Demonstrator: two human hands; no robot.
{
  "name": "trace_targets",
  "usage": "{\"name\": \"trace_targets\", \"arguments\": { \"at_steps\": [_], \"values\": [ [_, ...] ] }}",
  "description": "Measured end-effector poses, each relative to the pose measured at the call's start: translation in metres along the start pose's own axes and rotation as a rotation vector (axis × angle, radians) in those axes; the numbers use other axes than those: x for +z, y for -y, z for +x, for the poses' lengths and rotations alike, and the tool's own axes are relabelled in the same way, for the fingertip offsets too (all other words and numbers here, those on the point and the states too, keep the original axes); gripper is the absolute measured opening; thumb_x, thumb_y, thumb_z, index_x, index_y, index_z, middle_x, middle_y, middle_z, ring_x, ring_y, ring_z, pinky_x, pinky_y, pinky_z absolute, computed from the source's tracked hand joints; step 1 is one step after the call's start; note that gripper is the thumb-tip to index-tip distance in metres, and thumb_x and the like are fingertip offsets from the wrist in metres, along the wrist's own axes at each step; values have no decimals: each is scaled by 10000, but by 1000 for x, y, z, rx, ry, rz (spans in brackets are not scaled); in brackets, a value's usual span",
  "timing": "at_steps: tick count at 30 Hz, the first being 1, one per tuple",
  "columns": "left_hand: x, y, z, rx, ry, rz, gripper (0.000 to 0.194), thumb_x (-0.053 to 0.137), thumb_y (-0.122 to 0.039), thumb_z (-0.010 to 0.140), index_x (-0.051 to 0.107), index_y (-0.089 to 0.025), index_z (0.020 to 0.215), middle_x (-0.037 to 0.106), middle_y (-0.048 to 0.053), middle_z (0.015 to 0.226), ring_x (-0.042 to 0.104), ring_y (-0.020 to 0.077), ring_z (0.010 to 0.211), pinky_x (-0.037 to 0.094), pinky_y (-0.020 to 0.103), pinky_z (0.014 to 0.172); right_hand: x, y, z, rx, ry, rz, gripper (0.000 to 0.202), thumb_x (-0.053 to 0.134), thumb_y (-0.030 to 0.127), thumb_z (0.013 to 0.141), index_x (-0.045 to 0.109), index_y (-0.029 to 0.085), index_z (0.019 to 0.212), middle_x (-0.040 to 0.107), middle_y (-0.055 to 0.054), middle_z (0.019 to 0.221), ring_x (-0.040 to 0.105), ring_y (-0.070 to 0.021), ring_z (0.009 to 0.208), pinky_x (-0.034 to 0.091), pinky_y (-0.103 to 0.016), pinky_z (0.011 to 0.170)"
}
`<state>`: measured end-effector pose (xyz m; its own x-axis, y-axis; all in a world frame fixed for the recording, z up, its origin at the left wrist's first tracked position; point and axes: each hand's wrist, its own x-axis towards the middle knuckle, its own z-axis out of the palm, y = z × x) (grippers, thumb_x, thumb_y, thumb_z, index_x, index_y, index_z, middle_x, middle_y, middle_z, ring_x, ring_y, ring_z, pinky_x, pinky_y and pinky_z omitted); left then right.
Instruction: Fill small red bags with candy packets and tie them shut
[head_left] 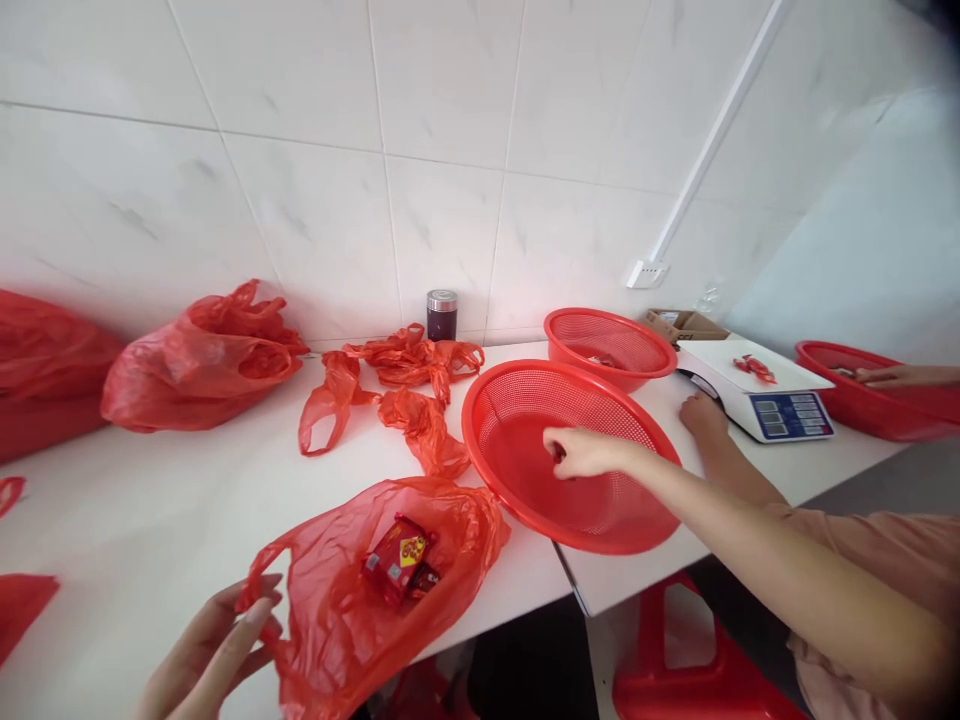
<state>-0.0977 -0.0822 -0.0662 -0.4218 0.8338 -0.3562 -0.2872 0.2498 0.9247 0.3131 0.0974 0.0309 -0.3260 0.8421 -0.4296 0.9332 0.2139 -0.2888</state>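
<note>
My left hand (225, 640) is closed on one handle of a thin red plastic bag (330, 600) at the table's front edge. The bag's mouth gapes. Inside lie a red packet with a yellow label (397, 560) and a smaller dark red wrapped piece (424, 580). My right arm reaches across from the lower right. Over a red mesh-sided plastic basket (510, 500), my right hand (581, 452) is closed, its fingertips curled together. A small dark red bit shows between the fingers, too small to name. The basket's visible floor is bare red plastic.
Crumpled red bags (409, 365) and a dark cup (442, 315) stand near the wall, with a full red bag (202, 360) farther left. Rightward are a second basket (611, 345), a scale (791, 415) bearing red pieces, a carton (686, 325), a co-worker's arm (720, 445) and a stool (697, 660).
</note>
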Motion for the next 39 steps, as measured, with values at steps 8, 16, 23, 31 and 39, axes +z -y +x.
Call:
{"name": "trace_targets", "arguments": {
  "at_steps": [8, 16, 23, 31, 39],
  "values": [
    [29, -22, -26, 134, 87, -4, 306, 793, -476, 616, 699, -226, 765, 612, 0, 715, 551, 154, 728, 538, 166, 589, 16, 154, -37, -676, -58, 191, 250, 510, 329, 885, 547, 265, 1124, 590, -26, 967, 587, -153, 791, 467, -273, 694],
    [21, -50, -30, 163, -38, -158, 398, 870, -438, 481, 726, -223, 783, 669, 5, 723, 557, 149, 655, 534, 209, 522, 39, 150, -27, -688, -88, -463, 409, 685, 493, 772, 702, 221, 1077, 573, -142, 1117, 500, -336, 1093, 433, -460, 873],
    [17, -96, -25, 394, -134, -249, 522, 884, -412, 467, 740, -242, 940, 593, -41, 655, 513, 89, 653, 488, 106, 535, -35, 142, -36, -601, -487, -537, 249, 539, 6, 815, 709, 184, 853, 674, -60, 889, 591, -202, 893, 429, -333, 790],
    [23, -154, -12, 822, -3, 7, 86, 703, -311, 779, 695, -227, 761, 639, -14, 763, 582, 106, 700, 514, 157, 611, -93, 152, -32, -827, -601, 104, 299, 457, 44, 816, 684, 191, 945, 677, 9, 903, 612, -101, 759, 451, -240, 716],
    [62, -197, -24, 903, 99, -149, 110, 620, -225, 822, 696, -195, 748, 647, 30, 828, 623, 164, 794, 557, 274, 706, -100, 156, -5, -811, -622, 217, 356, 362, -32, 705, 659, 164, 724, 670, -3, 848, 601, -94, 710, 443, -214, 646]
  ]
}}
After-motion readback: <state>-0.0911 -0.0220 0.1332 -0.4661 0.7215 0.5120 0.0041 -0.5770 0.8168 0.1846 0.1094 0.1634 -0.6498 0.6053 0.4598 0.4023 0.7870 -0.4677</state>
